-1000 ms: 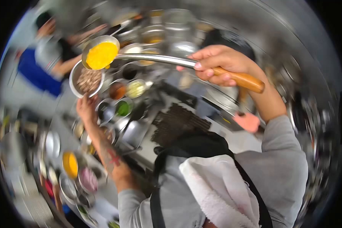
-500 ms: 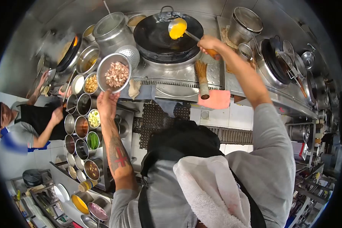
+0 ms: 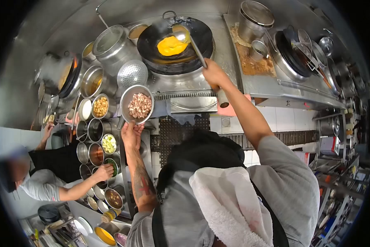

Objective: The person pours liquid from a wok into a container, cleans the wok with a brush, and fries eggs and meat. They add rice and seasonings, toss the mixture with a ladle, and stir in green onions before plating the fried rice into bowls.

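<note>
My left hand (image 3: 132, 133) grips the near rim of a metal bowl (image 3: 124, 101) holding small chopped pieces of pinkish meat (image 3: 140, 106). The bowl is held up at the stove's front edge, beside a perforated strainer (image 3: 132, 74). My right hand (image 3: 215, 75) is closed around the handle of a ladle (image 3: 198, 51), whose tilted head is over the black wok (image 3: 203, 31). Yellow beaten egg (image 3: 170, 46) spreads in the wok just below the ladle head. Behind my right hand a bamboo brush (image 3: 222, 99) is mostly hidden.
Several pots of ingredients stand at left, including fried yellowish pieces (image 3: 100, 106) and pale green chunks (image 3: 109, 143). A co-worker's hand (image 3: 104, 172) reaches into a pot of greens. Beyond it, another wok (image 3: 71, 76) steams. A lidded pot (image 3: 250, 31) stands back right.
Egg that was in the ladle is now in the wok, and the ladle has tipped over. My left hand's bowl sits further right and lower. The co-worker's hand has moved to the greens.
</note>
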### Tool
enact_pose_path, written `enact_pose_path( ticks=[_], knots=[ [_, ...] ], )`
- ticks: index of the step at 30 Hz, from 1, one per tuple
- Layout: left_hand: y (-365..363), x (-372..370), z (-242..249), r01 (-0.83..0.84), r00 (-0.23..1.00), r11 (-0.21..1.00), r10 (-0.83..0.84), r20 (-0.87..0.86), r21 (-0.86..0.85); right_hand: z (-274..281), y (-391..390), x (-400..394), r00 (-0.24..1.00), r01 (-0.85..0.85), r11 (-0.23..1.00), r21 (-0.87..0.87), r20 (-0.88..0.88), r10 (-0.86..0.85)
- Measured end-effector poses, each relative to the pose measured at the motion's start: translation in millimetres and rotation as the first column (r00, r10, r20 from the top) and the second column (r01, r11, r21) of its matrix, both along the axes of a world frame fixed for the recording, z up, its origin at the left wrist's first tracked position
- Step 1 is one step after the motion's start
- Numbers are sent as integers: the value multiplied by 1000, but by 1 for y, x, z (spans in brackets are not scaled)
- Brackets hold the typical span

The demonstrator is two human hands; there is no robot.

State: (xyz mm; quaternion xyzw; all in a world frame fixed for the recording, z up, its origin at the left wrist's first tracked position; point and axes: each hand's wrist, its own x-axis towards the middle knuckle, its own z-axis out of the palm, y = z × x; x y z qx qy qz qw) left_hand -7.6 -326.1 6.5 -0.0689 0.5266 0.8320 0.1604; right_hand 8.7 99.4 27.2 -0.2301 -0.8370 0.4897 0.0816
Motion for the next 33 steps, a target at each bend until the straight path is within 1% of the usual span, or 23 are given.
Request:
enact_pose_path(
  ticks=[1,2,3,5,7,9,10,11,13,14,15,17,19,20,21,22,23,25,26,29,31,32,33],
  knots=[
    [2,-1,1,-8,1000,1000,8,11,0,6,0,-20,996,-47,994,-101,72,54],
    [-1,-4,-3,16,1000,1000,-16,10,-8,-16,3,-46,999,-30,942,-335,9,35],
    [-6,-2,-7,22,1000,1000,-22,15,-7,-17,-4,-44,999,-23,942,-335,14,29],
    [-10,-9,-6,70,998,998,-70,7,-10,-7,-17,-46,998,-60,843,-535,-19,59],
    [-16,-11,-5,63,998,996,-62,16,-66,9,-14,-17,998,-64,807,-586,-47,45],
    [-10,-9,14,84,996,986,-85,0,-143,34,-14,-3,997,46,881,-471,74,-13],
    [-12,-12,13,94,996,984,-93,9,-152,18,-4,-25,995,-85,996,25,58,83],
    [-14,-13,8,113,993,988,-115,-16,-110,43,-24,-26,994,38,984,-172,104,-20],
    [-7,-19,4,130,989,990,-133,-64,-55,25,-26,-56,994,94,922,-377,-13,-107],
    [-6,-20,5,147,987,986,-152,-61,-72,19,-20,-61,998,45,869,-492,-21,-63],
    [-7,-22,5,167,983,982,-173,-56,-92,10,-7,-54,998,42,866,-498,-28,-64],
    [-3,-25,8,184,979,979,-190,-69,-84,15,5,-14,998,-59,753,-656,-45,39],
    [19,-19,29,108,993,987,-112,-32,-122,15,15,-6,1000,22,778,-627,2,-27],
    [22,-21,24,112,992,986,-117,-40,-120,21,13,-9,999,35,922,-385,41,-21],
    [24,-22,19,111,993,985,-116,-29,-133,25,9,-13,996,35,992,-119,81,-26],
    [29,-26,16,132,990,985,-137,-44,-109,38,3,-23,992,74,994,-83,106,-65],
    [38,-30,14,151,986,985,-156,-60,-82,35,5,-34,992,72,993,-88,107,-63],
    [54,-31,16,135,989,988,-138,-49,-72,19,11,-46,999,35,941,-336,-2,-39],
    [65,-29,27,107,993,989,-112,-44,-100,11,20,-41,999,-48,850,-525,-25,41],
    [71,-34,39,73,996,985,-81,-45,-155,15,40,9,995,-32,835,-550,65,81],
    [77,-40,45,120,986,964,-143,-81,-239,5,41,-2,990,-34,850,-525,99,101],
    [80,-48,39,113,987,976,-132,-92,-184,12,29,-20,992,-37,981,-189,111,59],
    [83,-53,32,118,987,975,-135,-85,-187,17,21,-38,995,-32,984,174,100,14]
  ],
)
